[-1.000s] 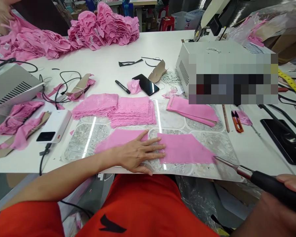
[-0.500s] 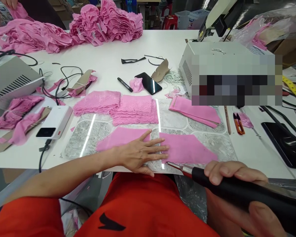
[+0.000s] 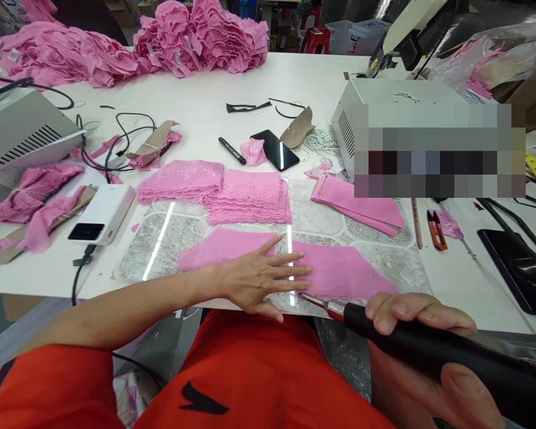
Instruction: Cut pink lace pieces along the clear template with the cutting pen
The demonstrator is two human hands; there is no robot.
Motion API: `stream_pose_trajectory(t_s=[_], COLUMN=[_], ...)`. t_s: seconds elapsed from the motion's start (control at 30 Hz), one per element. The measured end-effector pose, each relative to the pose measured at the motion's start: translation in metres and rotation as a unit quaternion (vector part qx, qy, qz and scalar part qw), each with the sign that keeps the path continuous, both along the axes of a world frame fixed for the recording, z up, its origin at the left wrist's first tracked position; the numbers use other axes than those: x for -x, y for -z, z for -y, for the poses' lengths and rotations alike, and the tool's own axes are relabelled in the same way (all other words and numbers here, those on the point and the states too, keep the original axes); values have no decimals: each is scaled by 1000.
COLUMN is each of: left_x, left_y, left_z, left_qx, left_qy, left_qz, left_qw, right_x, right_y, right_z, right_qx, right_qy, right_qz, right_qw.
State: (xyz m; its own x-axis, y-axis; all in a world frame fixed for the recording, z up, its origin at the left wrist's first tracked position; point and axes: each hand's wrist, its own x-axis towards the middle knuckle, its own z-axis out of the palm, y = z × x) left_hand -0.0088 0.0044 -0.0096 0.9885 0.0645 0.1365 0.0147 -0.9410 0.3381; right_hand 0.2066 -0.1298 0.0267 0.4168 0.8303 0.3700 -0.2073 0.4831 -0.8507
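Note:
My left hand (image 3: 261, 279) lies flat with fingers spread, its fingertips on the left edge of a pink fabric piece (image 3: 339, 271). Its thumb side and wrist partly cover a second pink piece (image 3: 232, 244) to the left. In my right hand (image 3: 424, 322) is a thick black handheld tool (image 3: 397, 333), fingers wrapped round its barrel. The tool's narrow metal tip points left, at the lower left corner of the right fabric piece; whether it touches the cloth I cannot tell. Both pieces lie on a marble-patterned mat (image 3: 156, 238) under a clear, shiny cover.
Stacked lace-edged pink pieces (image 3: 250, 196) lie behind my left hand, and folded pink strips (image 3: 361, 205) to the right. Around them are a phone (image 3: 277, 149), a marker (image 3: 232, 151), orange snips (image 3: 436, 230), a white power bank (image 3: 105, 214) and a grey box (image 3: 384, 92). Pink garments (image 3: 205, 39) heap behind.
The whole view has shifted slightly. My left hand stays flat on the fabric, and the tool tip remains by the same lower left corner.

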Motion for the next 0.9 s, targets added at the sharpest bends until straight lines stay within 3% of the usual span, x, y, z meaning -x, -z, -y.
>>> stream_pose_trajectory(t_s=[0.43, 0.67, 0.9], left_x=[1, 0, 18], left_y=[1, 3, -26], left_z=[-1, 1, -9], left_qx=[-2, 11, 38], left_qy=[3, -1, -54], left_qz=[10, 8, -32], left_qw=[1000, 1000, 997], right_x=[1, 3, 2], right_y=[2, 2, -2], right_z=[-5, -6, 0], right_qx=[-28, -19, 13], right_qy=[-23, 6, 62], right_qz=[34, 57, 27], right_qw=[999, 998, 998])
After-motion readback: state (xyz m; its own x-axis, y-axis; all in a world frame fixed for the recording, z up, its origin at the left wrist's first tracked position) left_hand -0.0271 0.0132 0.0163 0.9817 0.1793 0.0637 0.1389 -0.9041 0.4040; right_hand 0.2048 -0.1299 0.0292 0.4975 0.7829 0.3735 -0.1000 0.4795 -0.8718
